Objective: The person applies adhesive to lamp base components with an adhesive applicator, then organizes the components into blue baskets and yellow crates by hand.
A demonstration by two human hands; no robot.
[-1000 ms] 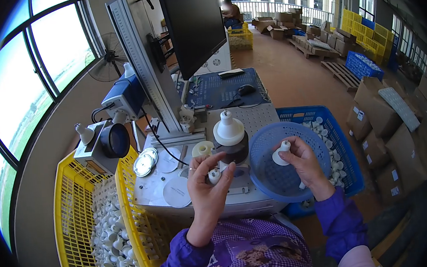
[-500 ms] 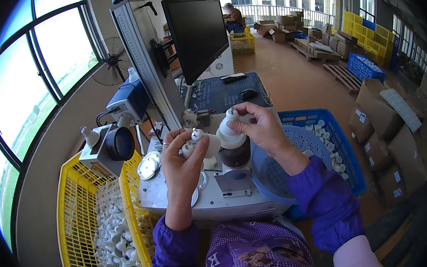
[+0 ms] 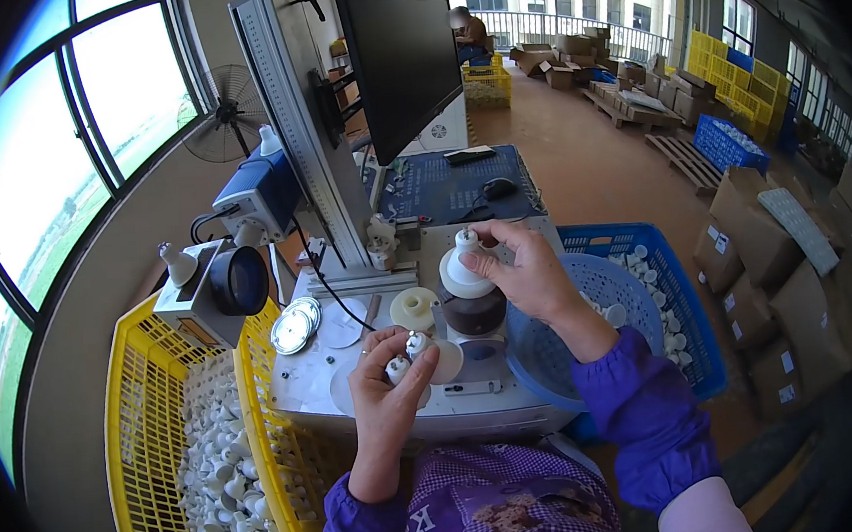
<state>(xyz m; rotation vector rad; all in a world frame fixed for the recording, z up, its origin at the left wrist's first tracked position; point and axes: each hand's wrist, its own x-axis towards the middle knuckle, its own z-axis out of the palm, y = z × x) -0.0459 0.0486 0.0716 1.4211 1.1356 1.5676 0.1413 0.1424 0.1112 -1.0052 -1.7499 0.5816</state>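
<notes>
My right hand (image 3: 531,273) pinches a white plastic lamp housing (image 3: 462,275) by its narrow, two-pin end. Its wide rim faces down, right over the dark round fixture (image 3: 475,315) on the machine. Lower and to the left, my left hand (image 3: 384,394) is closed around a couple of similar white lamp housings (image 3: 446,362), their pin ends pointing up between thumb and fingers. Behind that hand, a cream-coloured ring-shaped part (image 3: 413,309) lies on the white machine table (image 3: 305,383).
A yellow crate (image 3: 140,444) of white housings stands at left; a blue basin (image 3: 544,362) and blue crate (image 3: 704,344) at right. The lens head (image 3: 239,282), upright column (image 3: 300,126) and monitor (image 3: 403,73) rise beyond. Silver discs (image 3: 293,326) lie on the table. A person (image 3: 471,34) sits far back.
My left hand has moved down and away from the fixture with its lamp housings. My right hand keeps its housing at the fixture, now with the wide rim more level.
</notes>
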